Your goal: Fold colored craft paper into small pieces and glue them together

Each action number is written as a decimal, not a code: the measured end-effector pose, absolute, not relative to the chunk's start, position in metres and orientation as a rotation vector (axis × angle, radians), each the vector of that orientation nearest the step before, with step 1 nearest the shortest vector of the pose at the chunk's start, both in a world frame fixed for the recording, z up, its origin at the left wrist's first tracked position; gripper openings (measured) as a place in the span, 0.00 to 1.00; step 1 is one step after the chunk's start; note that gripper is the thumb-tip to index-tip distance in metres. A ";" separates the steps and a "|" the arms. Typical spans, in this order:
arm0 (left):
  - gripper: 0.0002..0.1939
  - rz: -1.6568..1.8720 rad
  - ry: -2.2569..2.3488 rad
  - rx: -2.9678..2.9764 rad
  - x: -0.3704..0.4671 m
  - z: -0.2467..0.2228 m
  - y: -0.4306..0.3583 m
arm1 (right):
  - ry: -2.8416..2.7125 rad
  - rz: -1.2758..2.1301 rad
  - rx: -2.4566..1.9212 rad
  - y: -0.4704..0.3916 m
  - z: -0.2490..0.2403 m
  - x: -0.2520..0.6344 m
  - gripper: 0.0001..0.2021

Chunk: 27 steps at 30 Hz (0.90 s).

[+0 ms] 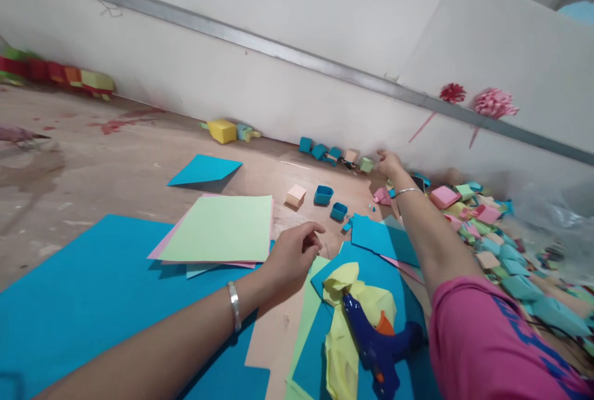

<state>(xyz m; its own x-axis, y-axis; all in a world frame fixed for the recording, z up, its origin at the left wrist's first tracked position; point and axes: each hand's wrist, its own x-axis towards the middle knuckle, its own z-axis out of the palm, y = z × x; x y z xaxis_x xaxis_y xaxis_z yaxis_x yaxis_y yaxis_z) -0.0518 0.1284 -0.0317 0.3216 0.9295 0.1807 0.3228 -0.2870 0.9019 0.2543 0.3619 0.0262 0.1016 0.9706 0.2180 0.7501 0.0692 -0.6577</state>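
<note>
My left hand point(292, 257) hovers over the sheets in the middle, fingers loosely curled, thumb and index apart, nothing visible in it. Stretched out toward the wall, my right hand point(390, 165) has a finger extended just beside a small light green paper box point(366, 165). That box ends a row with a peach box point(351, 156) and several blue boxes point(318, 151). Between my hands stand another peach box point(296, 195) and two open blue paper boxes, one point(323, 195) behind the other point(338, 211). A dark blue glue gun point(375, 341) lies on crumpled yellow paper point(341, 350).
A light green sheet point(223, 226) tops a stack on large blue paper point(83, 276). A folded blue sheet point(204, 169) lies behind. Many coloured paper boxes point(520, 285) are heaped at right. A yellow box point(221, 131) stands by the wall; paper flowers point(494, 103) lean there.
</note>
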 end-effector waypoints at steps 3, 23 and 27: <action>0.15 0.951 1.128 1.810 -0.053 -0.030 0.128 | -1.746 0.314 -1.883 0.350 0.047 0.262 0.17; 0.14 0.975 1.051 2.113 -0.048 -0.023 0.115 | -2.558 -0.162 -1.530 -0.034 0.088 0.249 0.20; 0.09 0.929 0.953 2.203 -0.050 -0.014 0.109 | -2.483 -0.134 -1.557 -0.063 0.032 0.228 0.21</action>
<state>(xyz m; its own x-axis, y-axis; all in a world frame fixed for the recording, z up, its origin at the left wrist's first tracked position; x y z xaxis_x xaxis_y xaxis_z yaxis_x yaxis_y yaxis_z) -0.0501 0.1088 -0.0135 0.5072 0.7780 0.3708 0.3899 -0.5908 0.7064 0.2276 -0.0628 0.0323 -0.4213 0.8791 0.2230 0.8980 0.4388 -0.0334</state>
